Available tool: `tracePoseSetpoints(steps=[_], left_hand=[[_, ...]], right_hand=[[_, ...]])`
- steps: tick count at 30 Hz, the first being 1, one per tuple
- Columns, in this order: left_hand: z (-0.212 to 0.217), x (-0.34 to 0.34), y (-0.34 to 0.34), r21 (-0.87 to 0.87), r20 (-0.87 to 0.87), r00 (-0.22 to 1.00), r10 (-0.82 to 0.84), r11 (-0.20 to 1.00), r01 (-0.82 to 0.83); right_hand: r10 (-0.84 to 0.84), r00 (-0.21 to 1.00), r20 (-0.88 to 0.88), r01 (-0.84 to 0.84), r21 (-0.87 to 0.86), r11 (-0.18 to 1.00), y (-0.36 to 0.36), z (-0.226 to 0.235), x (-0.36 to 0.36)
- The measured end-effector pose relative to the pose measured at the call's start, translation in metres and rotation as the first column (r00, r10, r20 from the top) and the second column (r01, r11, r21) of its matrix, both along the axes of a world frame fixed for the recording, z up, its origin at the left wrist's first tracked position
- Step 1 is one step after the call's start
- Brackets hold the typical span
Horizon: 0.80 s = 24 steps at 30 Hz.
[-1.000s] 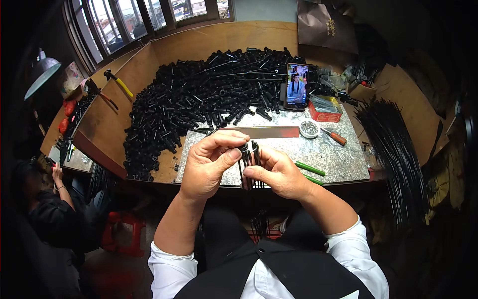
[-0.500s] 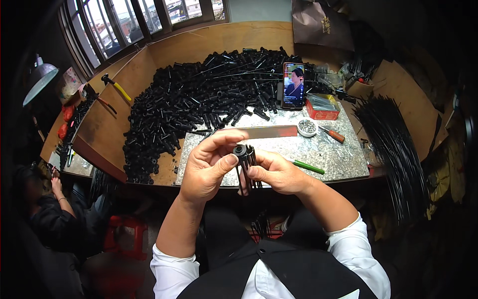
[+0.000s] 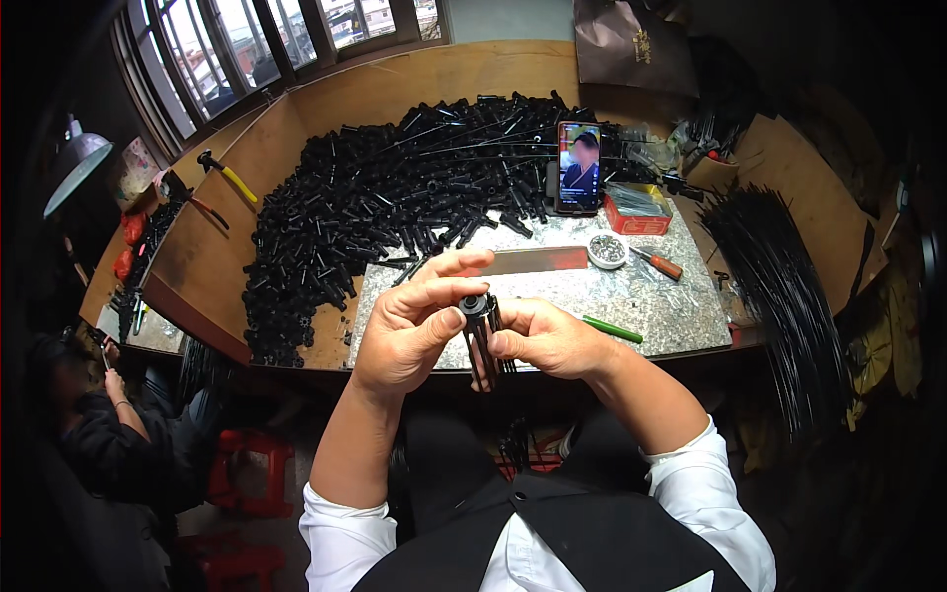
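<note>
The left hand (image 3: 409, 335) pinches the round head of a black part (image 3: 475, 309) between thumb and fingers; its upper fingers are raised and extended. The right hand (image 3: 547, 340) grips the same part from the right side, thumb laid against its thin ribs. The part is positioned between the two hands, roughly upright, head up and ribs down, in front of the near edge of the desk (image 3: 681, 311).

Behind the hands, a flat bar (image 3: 538, 259) lies across the desk. At its right end is a white cup (image 3: 608, 251) with small metal pieces; a screwdriver (image 3: 663, 265) with an orange handle lies just beside the cup. A green handle (image 3: 614, 330) lies near the right wrist.

Farther back, a phone (image 3: 579, 170) stands upright, left of a red box (image 3: 636, 212). A large pile (image 3: 395, 187) of black parts covers the left and rear. A bundle of black rods (image 3: 779, 306) hangs over the right edge.
</note>
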<state>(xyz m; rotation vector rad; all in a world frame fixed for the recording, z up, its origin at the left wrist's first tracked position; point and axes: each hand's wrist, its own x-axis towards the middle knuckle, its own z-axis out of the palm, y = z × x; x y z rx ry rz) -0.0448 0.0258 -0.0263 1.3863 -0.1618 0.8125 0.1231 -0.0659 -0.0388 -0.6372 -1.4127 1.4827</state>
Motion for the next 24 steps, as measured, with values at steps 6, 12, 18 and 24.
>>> tracePoseSetpoints(steps=[6,12,18,24], left_hand=[[0.004,0.002,0.004,0.107,-0.01,1.0,-0.026,0.994,0.027],[0.003,0.0,0.008,-0.001,-0.042,0.993,-0.109,0.994,0.109],[0.006,0.003,0.017,0.063,0.01,0.966,-0.258,0.964,0.257],[0.016,0.011,0.002,-0.126,-0.103,0.994,0.027,0.991,-0.04]], right_hand=[[0.034,0.999,-0.025,-0.036,-0.083,0.996,0.005,-0.008,0.002],[0.037,0.999,0.02,-0.035,-0.081,0.996,0.006,-0.005,0.003],[0.108,0.993,-0.04,-0.113,-0.138,0.984,0.003,-0.003,-0.004],[-0.113,0.993,0.014,0.114,-0.057,0.992,-0.001,0.006,-0.001]])
